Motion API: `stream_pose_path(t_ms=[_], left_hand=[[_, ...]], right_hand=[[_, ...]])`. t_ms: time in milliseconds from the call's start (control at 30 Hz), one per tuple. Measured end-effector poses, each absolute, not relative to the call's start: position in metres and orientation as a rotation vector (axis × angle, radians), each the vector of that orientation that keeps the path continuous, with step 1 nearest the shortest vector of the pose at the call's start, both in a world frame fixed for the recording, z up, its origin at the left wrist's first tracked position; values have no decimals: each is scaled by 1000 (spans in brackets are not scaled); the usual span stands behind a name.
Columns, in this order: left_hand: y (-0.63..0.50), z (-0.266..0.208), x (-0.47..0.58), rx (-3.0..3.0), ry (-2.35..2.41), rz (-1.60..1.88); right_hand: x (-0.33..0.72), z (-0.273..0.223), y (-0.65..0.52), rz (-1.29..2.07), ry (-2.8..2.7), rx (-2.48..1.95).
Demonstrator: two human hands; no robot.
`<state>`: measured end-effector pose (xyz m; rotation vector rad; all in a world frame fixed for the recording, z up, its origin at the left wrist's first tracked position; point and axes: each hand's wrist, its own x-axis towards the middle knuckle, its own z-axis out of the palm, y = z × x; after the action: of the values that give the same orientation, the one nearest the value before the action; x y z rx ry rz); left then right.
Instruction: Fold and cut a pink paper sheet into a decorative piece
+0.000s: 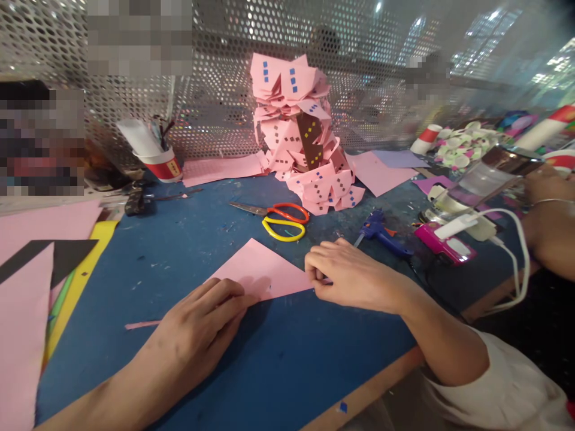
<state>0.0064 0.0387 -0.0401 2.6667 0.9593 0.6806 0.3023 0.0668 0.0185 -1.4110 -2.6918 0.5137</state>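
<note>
A sheet of pink paper (260, 269) lies on the blue tabletop between my two hands, one corner pointing away from me. Its near edge runs from one hand to the other. My left hand (197, 323) has its thumb and fingers pressed together on the left part of that edge. At the right corner, the curled fingers of my right hand (350, 275) pinch the paper; their tips are partly hidden. Scissors (283, 220) with red and yellow handles lie just beyond the sheet. A blue glue gun (381, 233) rests past my right hand.
A tall pink paper construction (291, 137) with small coloured squares stands against the perforated metal screen (215, 108). Coloured sheets (27, 311) are stacked at left, near a red-and-white cup (159, 164) of tools. A pink device (444, 242) with a white cable and another person's arm (554, 221) are at right.
</note>
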Motion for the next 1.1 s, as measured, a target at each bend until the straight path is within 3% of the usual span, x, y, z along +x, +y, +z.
stream_pose_path(t_ms=[433,800,1100], left_hand=[[41,-40,8,2662,972,673],[39,-36,10,2503,1037,662],[41,-25,27,2320,1277,550]], right_hand=[[310,23,68,474,-2724,-1416],[277,1,63,468,-2606,-1003],[272,-11,62,434,-2613,-994]])
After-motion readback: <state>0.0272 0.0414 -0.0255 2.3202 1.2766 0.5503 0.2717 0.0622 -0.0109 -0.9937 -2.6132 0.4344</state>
